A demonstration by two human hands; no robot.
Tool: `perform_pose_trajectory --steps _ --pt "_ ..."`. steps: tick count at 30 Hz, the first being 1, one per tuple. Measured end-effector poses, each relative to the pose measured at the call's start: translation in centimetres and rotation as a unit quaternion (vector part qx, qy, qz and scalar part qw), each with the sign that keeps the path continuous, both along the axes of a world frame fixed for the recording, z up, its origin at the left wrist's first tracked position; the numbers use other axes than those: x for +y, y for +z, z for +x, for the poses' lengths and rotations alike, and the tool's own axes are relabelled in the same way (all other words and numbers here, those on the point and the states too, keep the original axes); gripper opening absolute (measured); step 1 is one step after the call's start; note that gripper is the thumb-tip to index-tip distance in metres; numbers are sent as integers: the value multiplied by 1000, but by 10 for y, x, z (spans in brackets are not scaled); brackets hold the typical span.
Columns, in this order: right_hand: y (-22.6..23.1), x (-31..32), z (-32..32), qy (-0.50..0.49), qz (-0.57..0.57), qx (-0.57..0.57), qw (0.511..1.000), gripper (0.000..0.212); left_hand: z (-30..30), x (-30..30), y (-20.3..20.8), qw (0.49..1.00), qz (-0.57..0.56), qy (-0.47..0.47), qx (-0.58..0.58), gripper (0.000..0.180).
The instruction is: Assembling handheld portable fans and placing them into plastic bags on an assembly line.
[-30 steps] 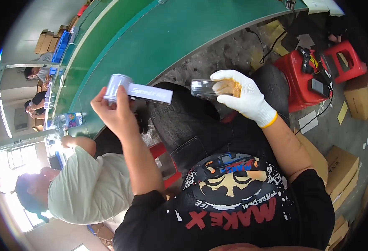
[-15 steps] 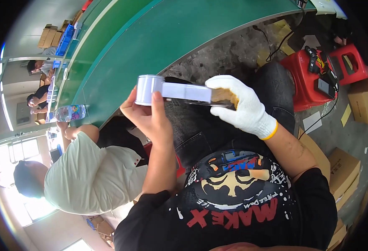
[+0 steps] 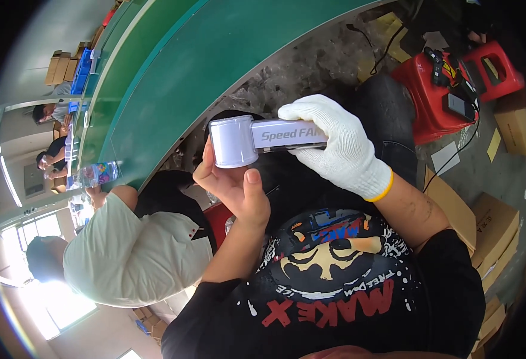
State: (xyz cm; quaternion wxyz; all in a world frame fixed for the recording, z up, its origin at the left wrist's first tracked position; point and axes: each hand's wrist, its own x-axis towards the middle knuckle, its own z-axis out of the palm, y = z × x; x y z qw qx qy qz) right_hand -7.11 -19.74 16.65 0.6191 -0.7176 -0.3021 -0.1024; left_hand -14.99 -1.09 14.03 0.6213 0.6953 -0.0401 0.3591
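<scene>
**Fan held over the lap**

Fan (image 3: pixel 257 139) sits in mid-air, off the green belt (image 3: pixel 215 66). Bare left hand (image 3: pixel 233 179) cups its round head; gloved right hand (image 3: pixel 334 140) grasps the handle. A loosened glove grip could probably drop it.

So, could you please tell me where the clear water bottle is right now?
In the head view, the water bottle lies at the left on the edge of the green conveyor belt, just above the shoulder of the co-worker in the pale shirt.
</scene>
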Motion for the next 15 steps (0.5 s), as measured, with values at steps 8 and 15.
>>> perform_pose_trajectory --steps 8,15 --pt "5 -7 -2 64 42 53 996 45 19 -5 30 994 60 -38 -88 80" --pt "14 7 -29 390 168 565 707 30 42 -1 73 990 113 -80 2 47"
